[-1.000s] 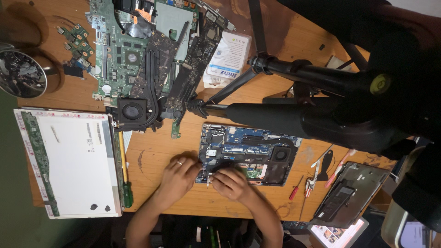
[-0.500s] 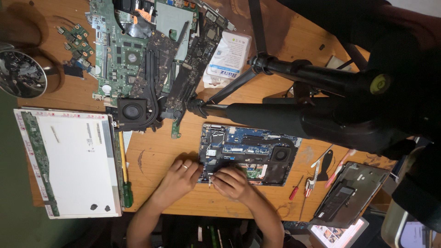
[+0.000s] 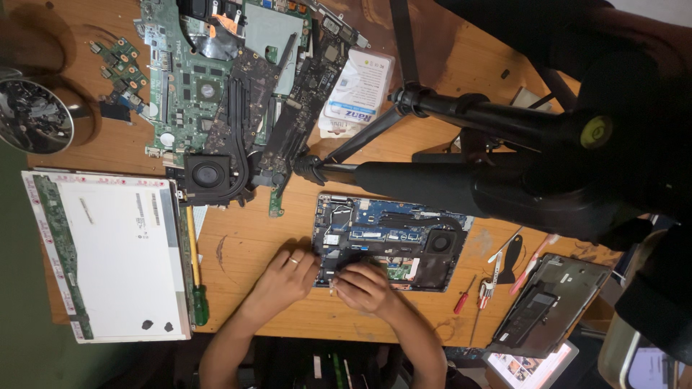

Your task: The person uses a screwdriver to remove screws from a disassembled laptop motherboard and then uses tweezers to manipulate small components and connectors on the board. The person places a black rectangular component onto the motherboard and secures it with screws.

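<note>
An opened laptop base (image 3: 404, 230) with a blue board and a round fan lies on the wooden table (image 3: 245, 245). My left hand (image 3: 282, 279), with a ring on one finger, grips the base's left edge with curled fingers. My right hand (image 3: 366, 288) is bunched over the base's near left corner, its fingers closed on a small thin tool (image 3: 331, 286) that points down between the two hands. The tool's tip and the part under my right fingers are hidden.
A bare display panel (image 3: 108, 252) lies at the left beside a green-handled screwdriver (image 3: 197, 288). Green circuit boards and a fan (image 3: 216, 108) are piled at the back, with a metal bowl (image 3: 32, 115) far left. A black tripod (image 3: 490, 173) overhangs the right; small tools (image 3: 497, 277) and a laptop cover (image 3: 551, 306) lie there.
My hands have shifted only slightly over the near left corner of the laptop base. Everything else stays where it was.
</note>
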